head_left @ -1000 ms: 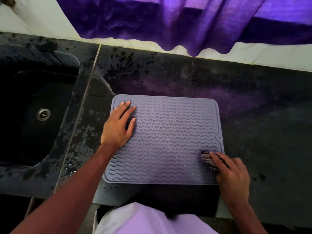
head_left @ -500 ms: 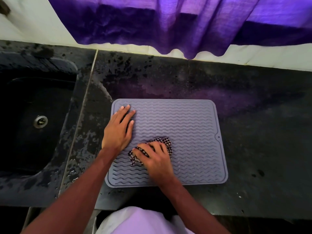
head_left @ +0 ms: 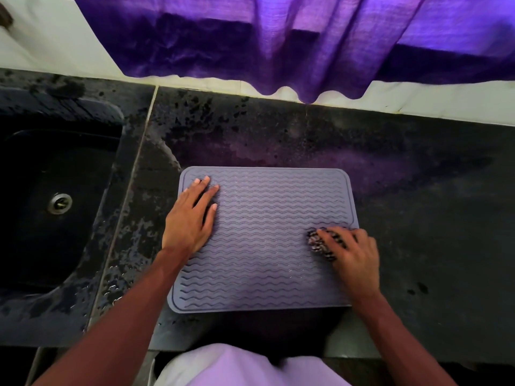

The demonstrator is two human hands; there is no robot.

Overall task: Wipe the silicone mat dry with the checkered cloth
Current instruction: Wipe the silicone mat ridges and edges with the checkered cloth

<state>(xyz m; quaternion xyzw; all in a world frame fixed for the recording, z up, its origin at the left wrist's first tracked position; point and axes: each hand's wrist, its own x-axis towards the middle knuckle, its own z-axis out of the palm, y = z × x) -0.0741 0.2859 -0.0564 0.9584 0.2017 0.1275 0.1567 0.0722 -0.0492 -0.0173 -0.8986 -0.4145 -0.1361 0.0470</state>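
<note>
Pressed the silicone mat (head_left: 264,240) down on the worktop (head_left: 423,218) with the left hand (head_left: 189,218), fingers flat, at nine o'clock. Gripped the bunched checkered cloth (head_left: 317,243) in the right hand (head_left: 355,253) at the mat's three o'clock edge. Risked sliding off onto the spotty worktop if pushed further.

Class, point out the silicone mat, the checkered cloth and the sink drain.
silicone mat (head_left: 264,232): head view, ribbed centre.
checkered cloth (head_left: 314,243): head view, exposed bunched end.
sink drain (head_left: 59,203): head view, metal strainer.
</note>
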